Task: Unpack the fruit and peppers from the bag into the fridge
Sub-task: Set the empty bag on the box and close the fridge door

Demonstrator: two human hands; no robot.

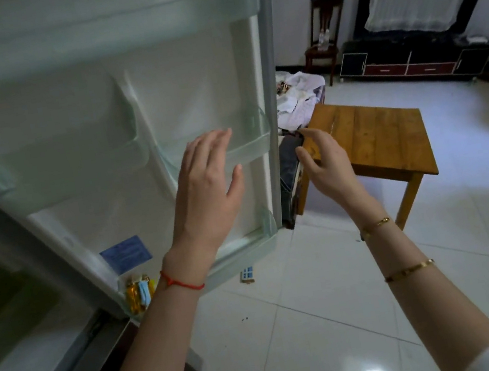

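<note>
Two hands are raised in front of the open fridge door. The left hand is spread flat with straight fingers before the door's inner side, and nothing is held in it; contact with the door cannot be judged. The right hand is held just past the door's edge with fingers loosely bent, and nothing is gripped in it either. One red string is worn on the left wrist, and two gold bracelets on the right forearm. Three clear door shelves are counted. The fridge interior is seen at the lower left. No bag, fruit or peppers can be made out. One wooden table stands on the white tiled floor, with one chair and one dark low cabinet against the far wall.
</note>
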